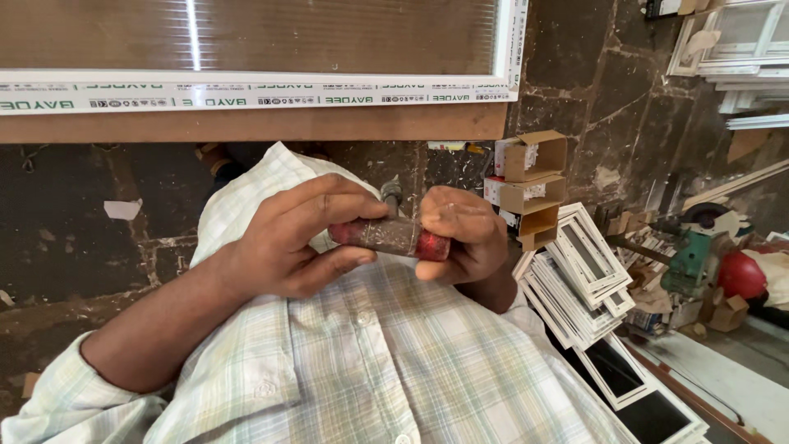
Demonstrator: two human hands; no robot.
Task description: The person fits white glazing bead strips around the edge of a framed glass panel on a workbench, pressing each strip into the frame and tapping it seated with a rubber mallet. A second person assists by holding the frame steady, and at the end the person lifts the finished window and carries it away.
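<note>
A short red cylinder (393, 237) with a worn, greyish band is being held level between both hands, close above a pale checked shirt (394, 353). Its one end is being pinched by the left hand (288, 242), thumb below and fingers curled over the top. The other end is being clasped by the right hand (464, 234), whose fingers are wrapped closed around it. Beyond the right hand, open cardboard boxes (532, 189) are being seen stacked, with a pile of white frames (579, 271) leaning beside them.
</note>
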